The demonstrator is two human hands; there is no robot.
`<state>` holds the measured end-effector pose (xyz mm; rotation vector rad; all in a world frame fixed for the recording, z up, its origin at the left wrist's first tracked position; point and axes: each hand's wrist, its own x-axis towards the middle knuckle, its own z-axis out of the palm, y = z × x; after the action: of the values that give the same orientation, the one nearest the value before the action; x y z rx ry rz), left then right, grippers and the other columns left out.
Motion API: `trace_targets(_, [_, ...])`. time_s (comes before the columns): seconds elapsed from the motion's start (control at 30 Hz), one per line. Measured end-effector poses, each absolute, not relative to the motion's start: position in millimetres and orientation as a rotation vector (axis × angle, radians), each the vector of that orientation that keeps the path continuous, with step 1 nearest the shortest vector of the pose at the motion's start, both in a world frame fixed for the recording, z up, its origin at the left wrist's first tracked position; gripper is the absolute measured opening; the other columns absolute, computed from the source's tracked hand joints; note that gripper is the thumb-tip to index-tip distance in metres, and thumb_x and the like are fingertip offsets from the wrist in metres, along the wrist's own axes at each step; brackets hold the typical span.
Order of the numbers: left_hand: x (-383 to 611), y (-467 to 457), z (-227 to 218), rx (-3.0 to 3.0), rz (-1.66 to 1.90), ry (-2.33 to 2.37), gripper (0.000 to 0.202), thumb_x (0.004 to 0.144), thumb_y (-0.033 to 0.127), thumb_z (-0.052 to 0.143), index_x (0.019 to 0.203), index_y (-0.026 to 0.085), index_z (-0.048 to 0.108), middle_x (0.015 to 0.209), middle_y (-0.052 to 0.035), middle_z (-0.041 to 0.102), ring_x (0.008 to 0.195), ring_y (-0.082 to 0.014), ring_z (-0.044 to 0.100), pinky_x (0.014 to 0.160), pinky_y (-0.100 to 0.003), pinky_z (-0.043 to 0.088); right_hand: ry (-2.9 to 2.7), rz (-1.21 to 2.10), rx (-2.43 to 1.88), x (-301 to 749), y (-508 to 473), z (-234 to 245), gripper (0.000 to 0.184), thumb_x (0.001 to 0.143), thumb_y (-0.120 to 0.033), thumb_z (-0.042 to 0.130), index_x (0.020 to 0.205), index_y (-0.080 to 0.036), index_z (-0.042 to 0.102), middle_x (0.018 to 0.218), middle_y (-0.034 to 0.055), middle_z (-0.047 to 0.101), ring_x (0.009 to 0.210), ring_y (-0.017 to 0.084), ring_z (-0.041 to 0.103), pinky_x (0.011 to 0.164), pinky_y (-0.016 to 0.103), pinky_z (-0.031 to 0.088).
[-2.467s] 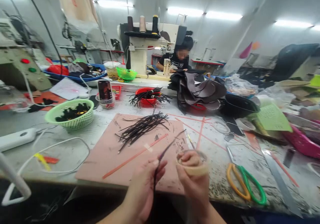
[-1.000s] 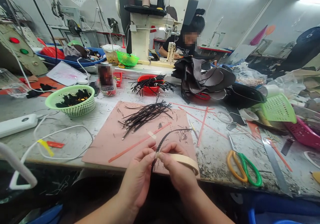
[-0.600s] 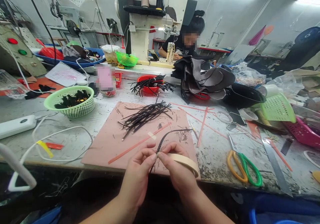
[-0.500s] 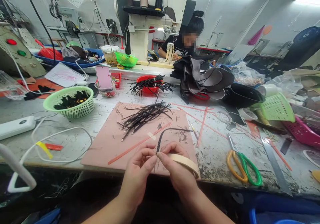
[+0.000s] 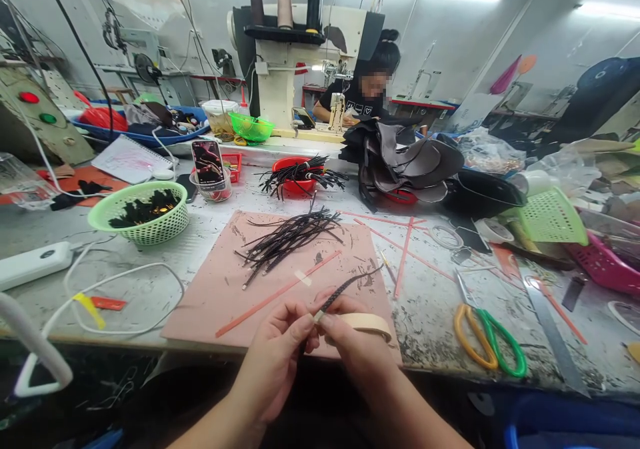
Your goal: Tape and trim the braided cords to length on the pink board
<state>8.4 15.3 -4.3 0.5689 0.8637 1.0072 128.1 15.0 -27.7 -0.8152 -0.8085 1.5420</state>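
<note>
Now the braided cord (image 5: 345, 290) slants straight toward the far right, no longer arched; left hand (image 5: 277, 363) and right hand (image 5: 354, 355) pinch its near end.

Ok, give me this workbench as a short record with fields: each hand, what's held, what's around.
Left hand: pinching the braided cord at its near end
Right hand: pinching the same end, beige tape roll against its fingers
Under hands: pink mat
On mat: pile of black cords
Right of mat: scissors
Left of mat: green basket
Behind: person at a sewing machine
</note>
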Motion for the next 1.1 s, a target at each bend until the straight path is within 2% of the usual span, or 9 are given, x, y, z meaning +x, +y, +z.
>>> trace_targets(0.1, [8, 16, -6, 0.618, 1.015, 0.901, 0.025, 0.060, 0.032, 0.075, 0.060, 0.017, 0.056, 0.051, 0.0047, 0.054, 0.051, -0.0074, 0.045, 0.054, -0.018, 0.036, -0.885, 1.454, -0.899, 128, 16, -26, 0.012, 0.064, -0.028, 0.069, 0.071, -0.019, 0.063, 0.070, -0.0011, 0.058, 0.057, 0.011, 0.052, 0.054, 0.024, 0.044])
trace_targets(0.23, [4, 16, -8, 0.837, 1.032, 0.981, 0.022, 0.061, 0.033, 0.075, 0.062, 0.016, 0.061, 0.057, 0.0034, 0.056, 0.057, -0.0090, 0.048, 0.058, -0.020, 0.038, -1.047, 1.200, -1.006, 129, 16, -22, 0.008, 0.067, -0.023, 0.064, 0.064, -0.019, 0.058, 0.071, -0.0004, 0.055, 0.069, 0.014, 0.053, 0.065, 0.025, 0.044])
trace_targets(0.37, [1, 15, -6, 0.904, 1.009, 0.962, 0.020, 0.068, 0.033, 0.070, 0.063, 0.016, 0.061, 0.058, 0.0028, 0.056, 0.058, -0.0096, 0.049, 0.059, -0.021, 0.038, -1.242, 1.066, -1.030, 132, 15, -20, 0.003, 0.072, -0.020, 0.060, 0.069, -0.020, 0.058, 0.072, -0.0006, 0.054, 0.072, 0.014, 0.054, 0.068, 0.025, 0.043])
trace_targets(0.57, [2, 14, 2, 0.700, 0.937, 0.869, 0.025, 0.062, 0.035, 0.074, 0.058, 0.015, 0.058, 0.050, 0.0030, 0.054, 0.049, -0.0074, 0.046, 0.052, -0.019, 0.034, -1.377, 1.072, -0.899, 141, 20, -14, 0.010, 0.070, -0.011, 0.059, 0.070, -0.021, 0.062, 0.075, -0.0008, 0.054, 0.071, 0.012, 0.054, 0.064, 0.023, 0.045])
trace_targets(0.67, [2, 14, 4, 0.656, 0.875, 0.821, 0.025, 0.060, 0.036, 0.075, 0.061, 0.014, 0.062, 0.046, 0.0030, 0.052, 0.044, -0.0058, 0.043, 0.047, -0.018, 0.031, -1.396, 1.197, -0.826, 144, 21, -11, 0.012, 0.073, -0.014, 0.059, 0.078, -0.022, 0.066, 0.084, 0.0008, 0.054, 0.073, 0.012, 0.056, 0.066, 0.024, 0.046])
trace_targets(0.77, [1, 14, 6, 0.623, 0.774, 0.771, 0.030, 0.059, 0.039, 0.075, 0.068, 0.013, 0.065, 0.042, 0.0038, 0.049, 0.037, -0.0037, 0.038, 0.041, -0.017, 0.024, -1.400, 1.289, -0.816, 146, 21, -8, 0.012, 0.074, -0.017, 0.059, 0.077, -0.023, 0.068, 0.085, 0.0014, 0.054, 0.070, 0.012, 0.055, 0.063, 0.024, 0.045])
trace_targets(0.87, [1, 13, 5, 0.599, 0.717, 0.777, 0.031, 0.057, 0.041, 0.075, 0.059, 0.013, 0.061, 0.040, 0.0035, 0.049, 0.032, -0.0025, 0.035, 0.038, -0.017, 0.021, -1.420, 1.300, -0.802, 147, 20, -8, 0.007, 0.073, -0.019, 0.060, 0.074, -0.022, 0.067, 0.079, 0.0009, 0.053, 0.065, 0.012, 0.053, 0.058, 0.024, 0.044])
trace_targets(0.97, [0, 14, 2, 0.678, 0.740, 0.857, 0.031, 0.059, 0.042, 0.074, 0.057, 0.014, 0.061, 0.045, 0.0006, 0.056, 0.037, -0.0057, 0.044, 0.040, -0.018, 0.029, -1.393, 1.274, -0.887, 146, 20, -8, 0.005, 0.073, -0.022, 0.059, 0.070, -0.021, 0.063, 0.074, 0.0002, 0.053, 0.060, 0.012, 0.051, 0.054, 0.024, 0.042])
trace_targets(1.1, [-5, 16, 0, 0.970, 0.857, 0.973, 0.025, 0.063, 0.039, 0.072, 0.063, 0.015, 0.067, 0.057, -0.0020, 0.062, 0.057, -0.0126, 0.054, 0.057, -0.022, 0.042, -1.501, 1.108, -0.984, 143, 19, -6, 0.007, 0.072, -0.017, 0.057, 0.067, -0.021, 0.059, 0.069, -0.0001, 0.054, 0.065, 0.014, 0.054, 0.061, 0.027, 0.043])
